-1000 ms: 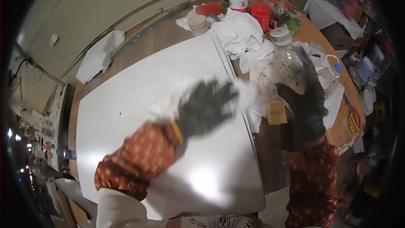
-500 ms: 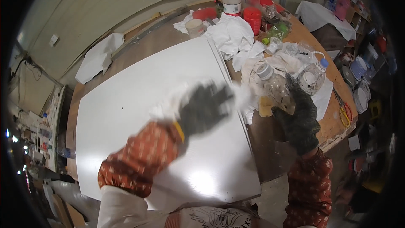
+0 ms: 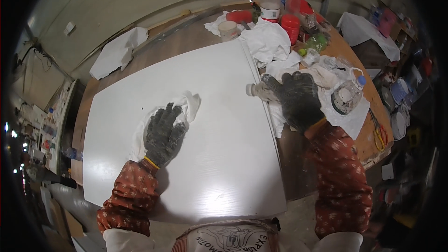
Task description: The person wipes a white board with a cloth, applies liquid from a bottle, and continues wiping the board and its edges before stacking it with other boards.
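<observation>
A white cloth (image 3: 189,105) lies bunched on the large white panel (image 3: 224,158). My left hand (image 3: 164,133), in a dark knit glove, rests on that cloth with its fingers stretched out and a little apart. At the panel's right edge, my right hand (image 3: 298,100), gloved the same way, is closed around a clear plastic bottle (image 3: 265,92). The bottle is tipped over sideways, its mouth end pointing left above the panel's edge. The glove hides most of the bottle's body, and I cannot make out its contents.
Crumpled white cloths (image 3: 266,39) lie beyond the panel, near a red-capped bottle (image 3: 270,2), a red jar (image 3: 290,28) and a cup (image 3: 227,30). On the right are a clear jug (image 3: 347,95) and yellow-handled scissors (image 3: 379,135). White sheeting (image 3: 116,51) sits at the far left.
My left hand has moved left and nearer with the cloth, and is now flat on it. My right hand has taken hold of the bottle, lifted it left and tipped it toward the panel.
</observation>
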`<state>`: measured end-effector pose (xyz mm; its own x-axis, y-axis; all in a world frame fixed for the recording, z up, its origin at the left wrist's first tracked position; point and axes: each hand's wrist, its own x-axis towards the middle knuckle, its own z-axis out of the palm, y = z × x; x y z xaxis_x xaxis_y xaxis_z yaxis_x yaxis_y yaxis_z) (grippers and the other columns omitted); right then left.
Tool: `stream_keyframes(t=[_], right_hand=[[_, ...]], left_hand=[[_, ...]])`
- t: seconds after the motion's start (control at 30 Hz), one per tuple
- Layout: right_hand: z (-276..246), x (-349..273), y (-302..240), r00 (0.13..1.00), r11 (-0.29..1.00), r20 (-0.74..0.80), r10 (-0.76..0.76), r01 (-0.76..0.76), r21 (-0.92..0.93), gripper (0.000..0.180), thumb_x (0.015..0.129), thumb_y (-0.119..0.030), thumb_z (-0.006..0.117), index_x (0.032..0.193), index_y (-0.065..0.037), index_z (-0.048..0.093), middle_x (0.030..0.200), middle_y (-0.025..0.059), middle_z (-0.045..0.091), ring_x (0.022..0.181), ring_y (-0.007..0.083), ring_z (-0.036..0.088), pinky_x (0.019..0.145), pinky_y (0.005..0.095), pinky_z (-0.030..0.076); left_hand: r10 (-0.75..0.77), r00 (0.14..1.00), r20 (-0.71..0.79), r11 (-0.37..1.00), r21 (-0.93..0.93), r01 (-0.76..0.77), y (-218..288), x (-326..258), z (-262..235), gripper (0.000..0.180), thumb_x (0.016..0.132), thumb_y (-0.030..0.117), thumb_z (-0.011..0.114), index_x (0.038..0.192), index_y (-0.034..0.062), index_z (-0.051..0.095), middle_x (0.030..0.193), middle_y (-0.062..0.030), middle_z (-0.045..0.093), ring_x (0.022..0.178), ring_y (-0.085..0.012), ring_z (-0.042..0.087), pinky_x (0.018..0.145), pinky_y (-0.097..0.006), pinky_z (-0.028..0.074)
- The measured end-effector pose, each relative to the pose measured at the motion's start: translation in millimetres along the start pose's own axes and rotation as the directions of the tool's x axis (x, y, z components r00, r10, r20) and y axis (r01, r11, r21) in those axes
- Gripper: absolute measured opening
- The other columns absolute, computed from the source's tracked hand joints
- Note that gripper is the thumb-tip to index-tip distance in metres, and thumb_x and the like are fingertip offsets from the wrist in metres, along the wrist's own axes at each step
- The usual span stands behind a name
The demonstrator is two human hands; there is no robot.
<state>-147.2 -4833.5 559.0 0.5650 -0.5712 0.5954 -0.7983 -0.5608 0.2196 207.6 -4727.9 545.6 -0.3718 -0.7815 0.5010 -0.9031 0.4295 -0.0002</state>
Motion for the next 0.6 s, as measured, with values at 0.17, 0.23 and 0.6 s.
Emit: stream_keyframes(t=[0.17,0.23,0.6], right_hand=[[-1,-9,-1,0.997,0.999,0.083,-0.006,0.003,0.04,0.035,0.083,-0.015,0.057,0.117,-0.019,0.064,0.081,0.0072,0.057,0.078,0.027,0.056,0.065,0.0418,0.042],[3,-7,6,0.991,0.996,0.119,0.062,-0.069,0.057,0.044,0.08,-0.016,0.062,0.123,-0.018,0.061,0.082,0.0076,0.058,0.08,0.0276,0.057,0.066,0.0429,0.042],[-38,-59,-12,0.783,0.572,0.326,0.529,-0.613,0.545,0.084,0.066,-0.004,0.076,0.142,-0.011,0.042,0.134,0.0142,0.054,0.12,0.0292,0.054,0.099,0.037,0.045]], left_hand=[[-0.129,0.983,0.132,0.967,-0.203,0.154,13,-22,1,0.038,0.088,0.012,0.059,0.125,0.0055,0.054,0.131,-0.0148,0.054,0.12,-0.0337,0.05,0.102,-0.045,0.037],[-0.227,0.969,0.096,0.89,-0.383,0.246,23,-20,10,0.038,0.087,0.01,0.059,0.125,0.0059,0.054,0.128,-0.0137,0.055,0.113,-0.0331,0.054,0.098,-0.044,0.041],[0.03,0.999,-0.044,0.986,-0.164,-0.037,-38,132,137,0.018,0.093,0.029,0.048,0.102,0.0213,0.061,0.127,-0.0026,0.058,0.114,-0.0279,0.055,0.092,-0.039,0.045]])
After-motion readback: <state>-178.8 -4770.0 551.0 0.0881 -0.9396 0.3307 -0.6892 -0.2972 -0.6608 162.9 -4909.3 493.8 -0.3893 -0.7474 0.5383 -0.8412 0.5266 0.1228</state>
